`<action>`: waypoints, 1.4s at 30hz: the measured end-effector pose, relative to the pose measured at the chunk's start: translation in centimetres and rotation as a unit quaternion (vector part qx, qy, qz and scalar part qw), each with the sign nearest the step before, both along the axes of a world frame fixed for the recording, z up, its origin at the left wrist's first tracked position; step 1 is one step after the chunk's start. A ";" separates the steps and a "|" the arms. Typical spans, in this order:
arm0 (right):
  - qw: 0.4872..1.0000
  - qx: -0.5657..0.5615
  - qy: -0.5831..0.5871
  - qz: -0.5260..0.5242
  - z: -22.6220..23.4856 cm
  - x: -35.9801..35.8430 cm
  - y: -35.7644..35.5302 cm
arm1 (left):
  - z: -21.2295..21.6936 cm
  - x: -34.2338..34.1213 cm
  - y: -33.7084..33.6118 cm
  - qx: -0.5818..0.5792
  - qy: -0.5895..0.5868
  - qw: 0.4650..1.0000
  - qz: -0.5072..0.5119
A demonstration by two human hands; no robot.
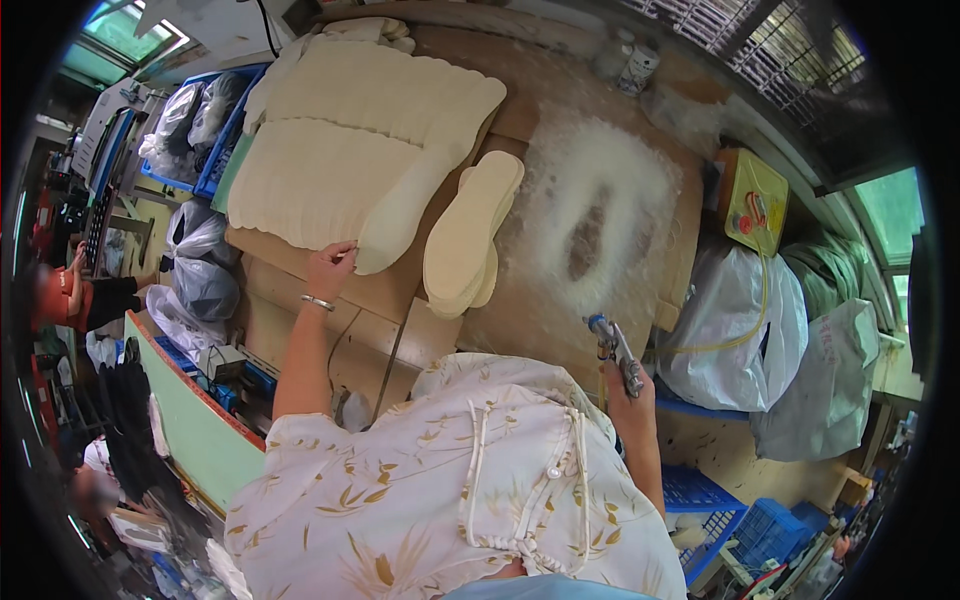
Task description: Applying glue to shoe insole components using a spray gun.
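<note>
My left hand [331,272] reaches to the near edge of the overlapping rows of cream insoles [340,170]. Its fingers pinch the tip of the nearest, rightmost insole [395,225], which still lies against the row. Lower right, my right hand [631,398] is wrapped around a metal spray gun [622,358] with a blue part at its front. Between the hands lies a small pile of cream insoles [470,240]. To its right, the brown board carries a white sprayed patch [625,185] around a darker, sole-shaped bare spot.
A yellow container [755,200] with a thin yellow hose [765,300] stands at the right. Below it are stuffed plastic bags [735,325]. A can [638,70] stands at the back. Blue crates [232,135] with bags stand left. Another person [65,290] is far left.
</note>
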State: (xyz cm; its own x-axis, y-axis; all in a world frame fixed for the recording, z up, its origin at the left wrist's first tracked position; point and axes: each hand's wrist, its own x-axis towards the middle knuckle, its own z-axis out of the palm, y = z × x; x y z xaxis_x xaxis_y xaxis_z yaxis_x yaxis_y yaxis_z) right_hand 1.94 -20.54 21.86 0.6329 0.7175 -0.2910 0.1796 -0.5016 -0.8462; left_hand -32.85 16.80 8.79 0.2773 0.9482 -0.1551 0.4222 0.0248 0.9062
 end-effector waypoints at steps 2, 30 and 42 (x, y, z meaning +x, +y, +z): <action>1.000 -0.008 -0.005 0.006 0.0 -0.1 0.2 | -2.8 -1.1 -0.1 -0.056 0.006 0.997 0.058; 1.000 -0.019 0.011 -0.022 -1.2 0.9 -1.1 | 2.0 16.2 -5.2 0.226 0.214 0.940 -0.141; 0.996 -0.008 0.025 -0.090 -1.8 1.9 -5.1 | 4.2 24.3 -8.0 0.043 -0.069 0.990 -0.111</action>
State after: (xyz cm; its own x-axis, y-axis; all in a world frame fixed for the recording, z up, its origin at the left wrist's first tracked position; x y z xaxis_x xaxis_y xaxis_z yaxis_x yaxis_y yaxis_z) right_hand 3.80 -25.59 20.09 0.7354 0.5885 -0.3360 0.0427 -0.5351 -0.8437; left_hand -8.56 8.79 13.01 0.4941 0.8691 -0.0237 0.2813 -0.1340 0.9502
